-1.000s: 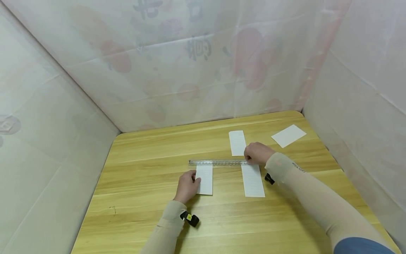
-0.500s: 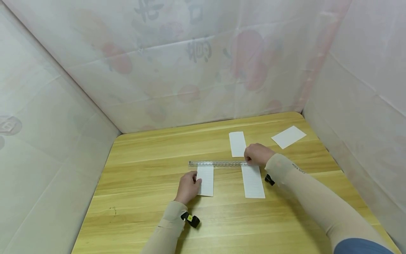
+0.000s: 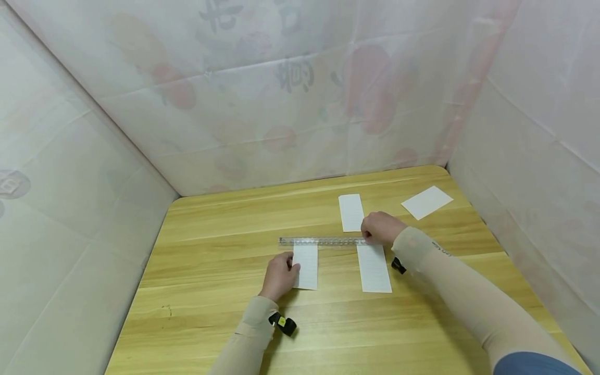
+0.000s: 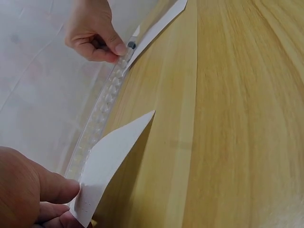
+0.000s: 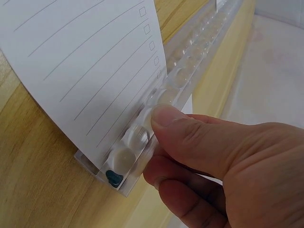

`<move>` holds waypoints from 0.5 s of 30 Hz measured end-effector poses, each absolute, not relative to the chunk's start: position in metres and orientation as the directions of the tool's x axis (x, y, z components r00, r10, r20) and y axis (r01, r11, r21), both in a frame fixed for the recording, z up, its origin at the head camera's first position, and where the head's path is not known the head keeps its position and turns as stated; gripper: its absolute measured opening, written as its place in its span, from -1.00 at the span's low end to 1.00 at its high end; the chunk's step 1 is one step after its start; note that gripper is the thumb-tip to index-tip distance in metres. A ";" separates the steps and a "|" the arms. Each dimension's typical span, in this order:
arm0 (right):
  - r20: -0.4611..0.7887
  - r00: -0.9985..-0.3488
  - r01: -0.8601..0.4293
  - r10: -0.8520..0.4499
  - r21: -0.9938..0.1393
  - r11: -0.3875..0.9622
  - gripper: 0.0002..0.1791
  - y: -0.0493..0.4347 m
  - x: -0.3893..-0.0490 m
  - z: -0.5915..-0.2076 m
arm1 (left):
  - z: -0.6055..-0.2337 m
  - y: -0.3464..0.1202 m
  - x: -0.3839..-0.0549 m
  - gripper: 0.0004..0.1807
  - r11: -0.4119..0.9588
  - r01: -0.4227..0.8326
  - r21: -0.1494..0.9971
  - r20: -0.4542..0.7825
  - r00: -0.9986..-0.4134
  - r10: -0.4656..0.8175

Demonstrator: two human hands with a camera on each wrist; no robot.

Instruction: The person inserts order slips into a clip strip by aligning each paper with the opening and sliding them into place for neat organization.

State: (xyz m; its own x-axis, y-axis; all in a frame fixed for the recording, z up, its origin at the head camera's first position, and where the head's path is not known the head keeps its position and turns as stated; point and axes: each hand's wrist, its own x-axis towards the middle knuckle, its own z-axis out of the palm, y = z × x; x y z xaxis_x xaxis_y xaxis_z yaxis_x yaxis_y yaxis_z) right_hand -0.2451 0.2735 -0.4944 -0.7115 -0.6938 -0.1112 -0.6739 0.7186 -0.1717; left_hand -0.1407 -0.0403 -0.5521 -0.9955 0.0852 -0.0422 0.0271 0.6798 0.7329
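Note:
A clear plastic ticket rail [image 3: 335, 241] with a row of clear marbles inside lies across the middle of the table. My right hand [image 3: 380, 227] pinches it near its right end, thumb on the marble side and fingers curled on the other, as the right wrist view shows. My left hand [image 3: 278, 276] pinches the left edge of a white paper slip [image 3: 307, 266] whose top end is at the rail; in the left wrist view this slip [image 4: 107, 159] bends up off the table. A second slip [image 3: 373, 268], lined with small checkboxes, sits in the rail beside my right hand.
Behind the rail lies another white slip [image 3: 351, 212], and one more slip [image 3: 427, 202] rests askew at the back right of the wooden table [image 3: 211, 260]. Printed fabric walls [image 3: 262, 104] stand at the back and both sides.
My left hand and the slip it pinches have shifted slightly to the right along the rail. My right hand and the other slips stay where they were.

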 end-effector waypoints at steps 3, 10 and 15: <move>-0.103 -0.714 -0.673 -0.692 -0.168 0.720 -0.72 0.273 -0.245 -0.494 | -0.552 -0.039 -0.140 -0.62 0.681 0.029 0.732 -0.042 -0.995 0.087; -0.111 -0.713 -0.672 -0.692 -0.174 0.720 -0.71 0.273 -0.245 -0.495 | -0.553 -0.038 -0.141 -0.60 0.688 0.037 0.725 -0.038 -0.995 0.094; -0.121 -0.717 -0.665 -0.686 -0.176 0.726 -0.70 0.273 -0.245 -0.494 | -0.553 -0.037 -0.140 -0.62 0.684 0.053 0.727 -0.027 -0.994 0.106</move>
State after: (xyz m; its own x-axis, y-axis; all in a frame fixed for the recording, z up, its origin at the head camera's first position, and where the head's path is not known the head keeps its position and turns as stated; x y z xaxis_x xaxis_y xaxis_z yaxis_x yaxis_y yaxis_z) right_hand -0.2447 0.2733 -0.4944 -0.7175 -0.6860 -0.1210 -0.6646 0.7262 -0.1761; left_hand -0.1399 -0.0370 -0.5529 -0.9940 0.1056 -0.0269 0.0530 0.6842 0.7273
